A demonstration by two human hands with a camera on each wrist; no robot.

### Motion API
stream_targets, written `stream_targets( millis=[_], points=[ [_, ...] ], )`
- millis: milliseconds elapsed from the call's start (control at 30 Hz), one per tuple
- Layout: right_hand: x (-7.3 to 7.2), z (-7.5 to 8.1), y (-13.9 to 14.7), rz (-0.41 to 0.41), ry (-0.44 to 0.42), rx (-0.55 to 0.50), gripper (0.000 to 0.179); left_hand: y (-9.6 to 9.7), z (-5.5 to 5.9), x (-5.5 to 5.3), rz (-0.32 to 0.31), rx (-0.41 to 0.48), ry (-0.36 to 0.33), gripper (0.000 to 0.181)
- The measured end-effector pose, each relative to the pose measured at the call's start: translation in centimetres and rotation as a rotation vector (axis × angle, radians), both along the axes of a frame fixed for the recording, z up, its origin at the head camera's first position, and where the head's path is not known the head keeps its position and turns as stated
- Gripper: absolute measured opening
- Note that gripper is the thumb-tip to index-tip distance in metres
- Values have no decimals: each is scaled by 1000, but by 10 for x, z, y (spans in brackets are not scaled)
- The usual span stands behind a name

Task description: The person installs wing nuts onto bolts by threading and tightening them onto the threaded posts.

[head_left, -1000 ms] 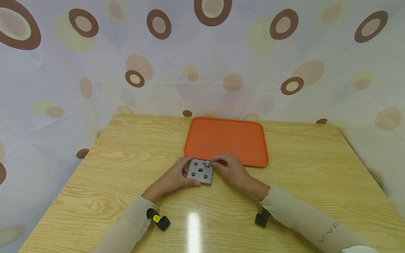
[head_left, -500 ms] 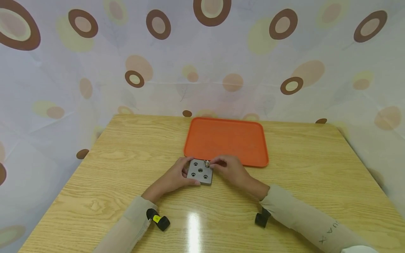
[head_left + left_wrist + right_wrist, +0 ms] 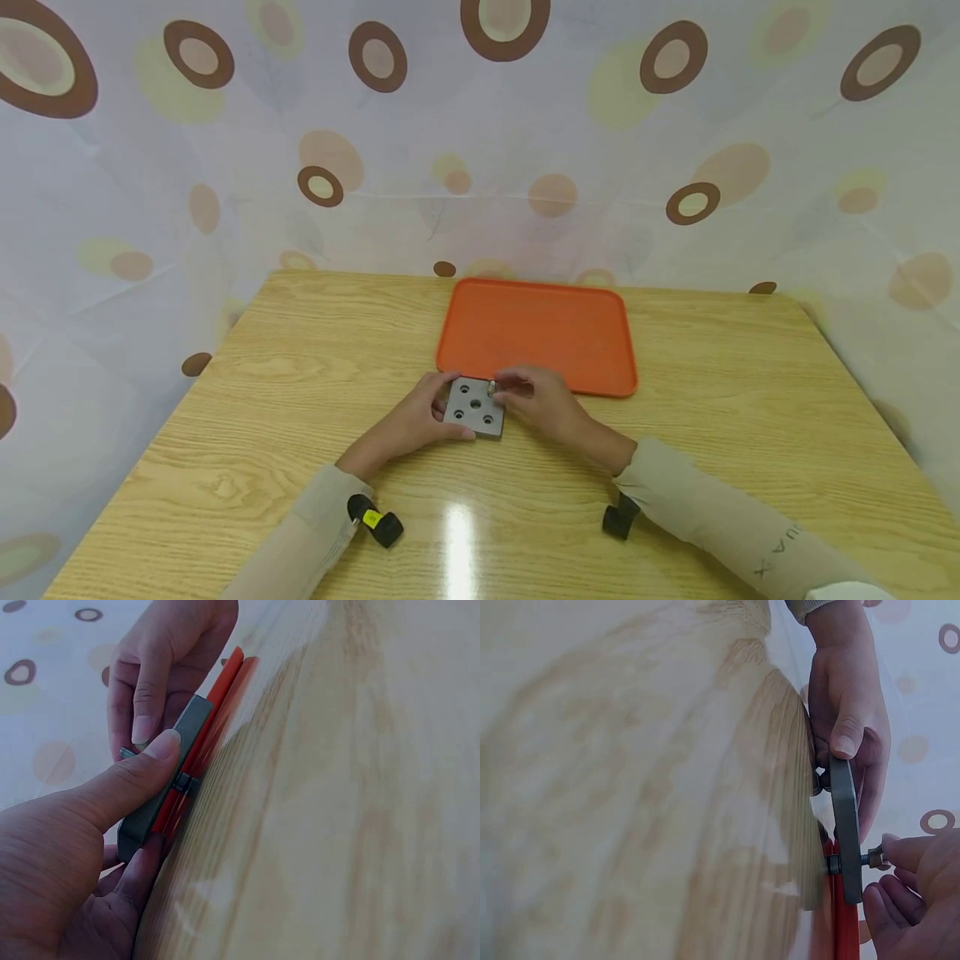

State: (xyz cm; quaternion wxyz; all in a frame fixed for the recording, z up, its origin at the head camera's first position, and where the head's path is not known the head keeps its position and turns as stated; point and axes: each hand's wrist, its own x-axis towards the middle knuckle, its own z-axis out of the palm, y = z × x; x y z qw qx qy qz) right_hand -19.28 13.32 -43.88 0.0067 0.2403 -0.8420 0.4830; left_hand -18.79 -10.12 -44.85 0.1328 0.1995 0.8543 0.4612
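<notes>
A square grey metal plate [image 3: 473, 421] with several holes stands raised slightly above the table, by the tray's near edge. My left hand [image 3: 412, 423] grips its left side, thumb on the near edge and fingers at the far edge. On a threaded bolt at the far right corner sits a small brass-coloured wing nut [image 3: 877, 858]. My right hand [image 3: 546, 407] has thumb and finger at this wing nut; its other fingers are curled. Below the plate, in the right wrist view, dark bolt heads [image 3: 832, 864] show between plate and table.
An orange tray [image 3: 536, 333] lies just behind the plate, partly covered by my right hand. The wooden table [image 3: 300, 333] extends to both sides. A patterned curtain [image 3: 495, 167] hangs behind it. Cameras [image 3: 375, 520] are strapped at both wrists.
My right fingers have shifted slightly around the wing nut, the thumb now nearer to me, and the nut's wings have turned. My left hand and the plate stay in place.
</notes>
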Motion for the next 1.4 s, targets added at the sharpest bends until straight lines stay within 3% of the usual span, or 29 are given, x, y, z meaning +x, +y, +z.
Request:
stream_targets(
  millis=[567, 967, 1400],
  points=[
    [0, -2, 0, 1, -7, 15, 30, -2, -2, 0, -15, -3, -1, 93],
    [-3, -3, 5, -55, 85, 63, 9, -2, -5, 0, -16, 13, 2, 92],
    [-6, -5, 4, -46, 43, 60, 7, -1, 0, 3, -11, 17, 4, 90]
  ],
)
